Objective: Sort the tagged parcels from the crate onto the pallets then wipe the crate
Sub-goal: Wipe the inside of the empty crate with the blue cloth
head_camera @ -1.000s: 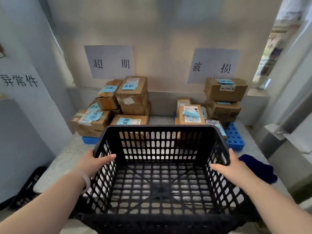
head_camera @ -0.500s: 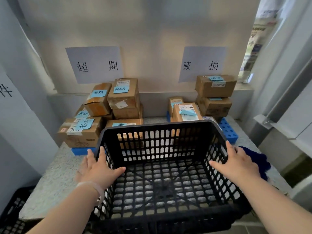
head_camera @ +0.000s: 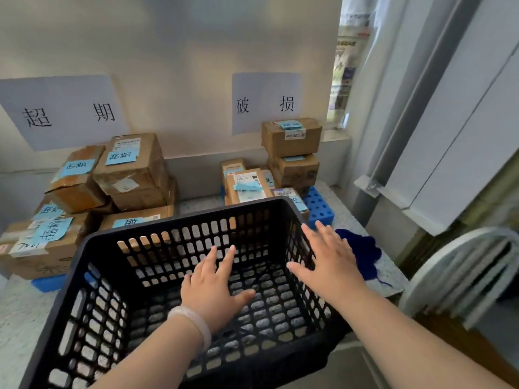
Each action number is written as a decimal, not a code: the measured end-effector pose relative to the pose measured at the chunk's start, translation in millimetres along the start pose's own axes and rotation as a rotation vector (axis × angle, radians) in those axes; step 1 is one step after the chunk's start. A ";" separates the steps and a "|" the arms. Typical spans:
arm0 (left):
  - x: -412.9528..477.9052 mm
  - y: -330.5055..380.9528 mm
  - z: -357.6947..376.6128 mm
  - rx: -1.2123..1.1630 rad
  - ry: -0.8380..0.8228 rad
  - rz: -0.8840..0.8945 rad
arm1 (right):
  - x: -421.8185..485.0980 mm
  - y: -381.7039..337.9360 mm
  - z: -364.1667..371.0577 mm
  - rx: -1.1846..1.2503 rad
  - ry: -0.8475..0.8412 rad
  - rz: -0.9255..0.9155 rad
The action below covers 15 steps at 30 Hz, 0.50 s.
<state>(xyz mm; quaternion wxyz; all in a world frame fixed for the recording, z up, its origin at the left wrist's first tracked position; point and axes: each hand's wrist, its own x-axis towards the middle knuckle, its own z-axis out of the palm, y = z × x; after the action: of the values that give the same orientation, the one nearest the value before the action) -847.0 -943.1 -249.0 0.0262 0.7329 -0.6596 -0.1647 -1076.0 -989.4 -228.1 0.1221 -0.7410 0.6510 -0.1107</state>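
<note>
A black slotted crate point(head_camera: 174, 223) stands on the speckled counter with nothing inside. My left hand point(head_camera: 213, 287) hovers over its middle, fingers spread and holding nothing. My right hand point(head_camera: 328, 262) is flat with straight fingers above the crate's right wall. A dark blue cloth point(head_camera: 362, 251) lies on the counter just right of the crate. Cardboard parcels with blue tags are stacked at the back left point(head_camera: 132, 169) and the back right point(head_camera: 292, 138). Each stack sits on a blue pallet point(head_camera: 320, 206).
Two paper signs hang on the wall, one above the left stack point(head_camera: 64, 113) and one above the right stack point(head_camera: 266, 103). A white rounded chair back point(head_camera: 460, 273) stands at the right, beside a window frame point(head_camera: 421, 130). The counter edge runs under the crate's near side.
Both hands have let go of the crate's side rims. The left hand moved right over the crate's middle, the right lifted above the right wall. The view has turned right.
</note>
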 end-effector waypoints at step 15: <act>66.8 109.1 41.0 0.007 -0.047 -0.201 | 100.7 197.0 51.7 -0.077 -0.409 0.235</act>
<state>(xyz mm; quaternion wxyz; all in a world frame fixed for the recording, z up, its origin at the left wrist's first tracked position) -957.8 -1014.9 -273.6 -0.0085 0.7914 -0.5838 -0.1812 -1231.1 -1111.5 -340.6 0.2351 -0.6714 0.6981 0.0816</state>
